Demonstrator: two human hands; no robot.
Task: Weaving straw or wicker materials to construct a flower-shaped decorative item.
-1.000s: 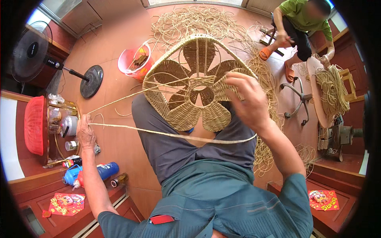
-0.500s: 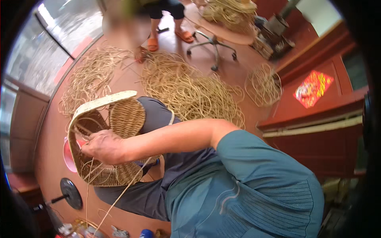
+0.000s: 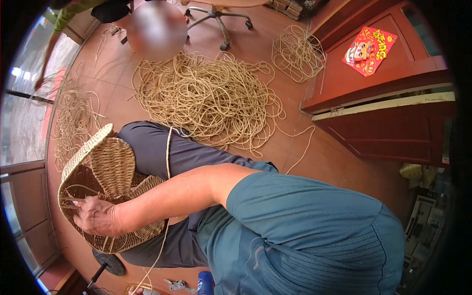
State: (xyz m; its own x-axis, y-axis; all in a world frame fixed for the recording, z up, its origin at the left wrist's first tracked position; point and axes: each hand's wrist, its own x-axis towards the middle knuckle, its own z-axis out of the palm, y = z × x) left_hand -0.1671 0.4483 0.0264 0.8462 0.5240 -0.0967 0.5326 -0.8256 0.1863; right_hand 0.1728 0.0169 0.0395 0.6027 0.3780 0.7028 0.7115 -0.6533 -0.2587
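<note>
A woven basket [image 3: 110,169] with a thick braided rim and petal-shaped panels rests on its side across my legs at the left. My right hand [image 3: 96,215] is inside it, fingers curled among cords near the far wall; what they pinch is hidden. My forearm crosses the front of the panels. Low at the bottom edge, my left hand [image 3: 135,290] is barely visible, closed on a pale cord [image 3: 157,260] that runs up toward the basket and over my legs.
A big tangled cord pile [image 3: 201,98] and smaller coil [image 3: 297,54] lie on the floor. A co-worker's green sleeve [image 3: 61,22] shows top left, near a wheeled chair base [image 3: 216,24]. Red doors [image 3: 378,128] stand at right; a fan base [image 3: 110,263] and blue bottle [image 3: 205,282] are below.
My view has swung toward the cord piles and doors. My right hand has moved from over the basket's centre into its far side, and my left hand has dropped to the bottom edge.
</note>
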